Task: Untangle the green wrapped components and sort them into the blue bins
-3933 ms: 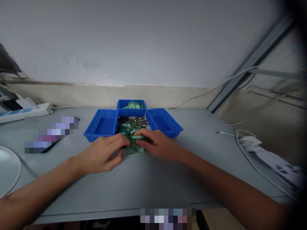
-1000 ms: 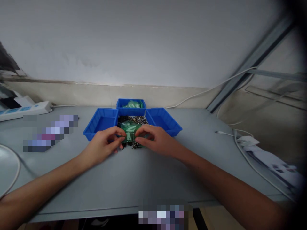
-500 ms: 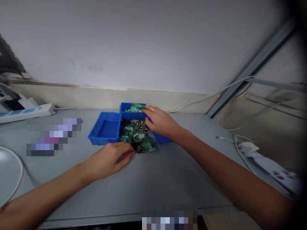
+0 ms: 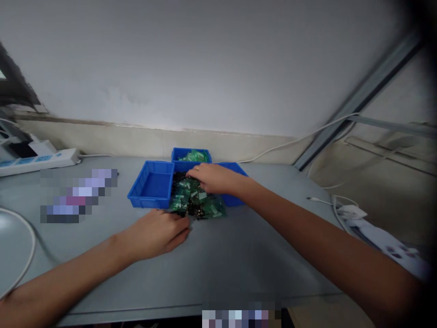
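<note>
A pile of small green clear packets (image 4: 213,209) and dark, shiny metal-looking parts (image 4: 194,210) lies on the table between blue boxes. At its near left edge is my left hand (image 4: 164,232), fingers curled together against dark parts; what they pinch is hidden. My right hand (image 4: 215,177) reaches over the far side of the pile. Its fingers point down to the dark parts with the thumb apart, and nothing shows in them. Behind the pile, the back blue box (image 4: 191,166) holds several green packets (image 4: 194,156).
To the left stands a blue box (image 4: 150,202) with its bottom showing. Another blue box (image 4: 235,167) is partly covered by my right arm. A white power strip (image 4: 58,158) lies far left, a blurred-out object (image 4: 82,196) before it. White cables (image 4: 336,200) lie right.
My right hand has come from the back box down and toward me, onto the pile. The left hand has shifted slightly, staying at the pile's near edge. The view has moved a little.
</note>
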### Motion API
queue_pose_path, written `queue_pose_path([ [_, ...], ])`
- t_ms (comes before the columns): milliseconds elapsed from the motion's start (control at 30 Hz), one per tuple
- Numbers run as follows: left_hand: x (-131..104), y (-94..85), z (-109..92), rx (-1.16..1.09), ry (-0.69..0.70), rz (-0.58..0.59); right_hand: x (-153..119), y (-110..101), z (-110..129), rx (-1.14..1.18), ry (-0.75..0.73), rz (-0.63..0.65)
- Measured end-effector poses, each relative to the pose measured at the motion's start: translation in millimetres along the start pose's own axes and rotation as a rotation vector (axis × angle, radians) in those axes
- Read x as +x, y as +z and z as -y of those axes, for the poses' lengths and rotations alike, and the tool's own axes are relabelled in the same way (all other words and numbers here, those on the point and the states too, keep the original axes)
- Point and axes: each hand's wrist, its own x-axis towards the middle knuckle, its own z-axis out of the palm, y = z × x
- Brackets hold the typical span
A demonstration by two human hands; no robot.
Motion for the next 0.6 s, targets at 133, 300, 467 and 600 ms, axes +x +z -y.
queue_pose_path([
  [133, 1.1, 1.9, 0.4, -0.013, -0.014, 0.017, -3.1, 8.9, 15.1, -0.024, -0.062, -0.009],
  [300, 2.1, -0.1, 1.3, -0.058, -0.04, 0.039, -5.3, 2.8, 12.5, -0.065, 0.024, -0.076],
  [467, 3.2, -0.6, -2.2, -0.128, -0.085, 0.041, -32.2, -13.9, 20.6, 0.018, 0.172, -0.235],
  [600, 4.8, -2.0, -4.0, -0.26, -0.224, 0.042, -56.5, -13.3, 39.4, 0.243, 0.139, -0.36],
])
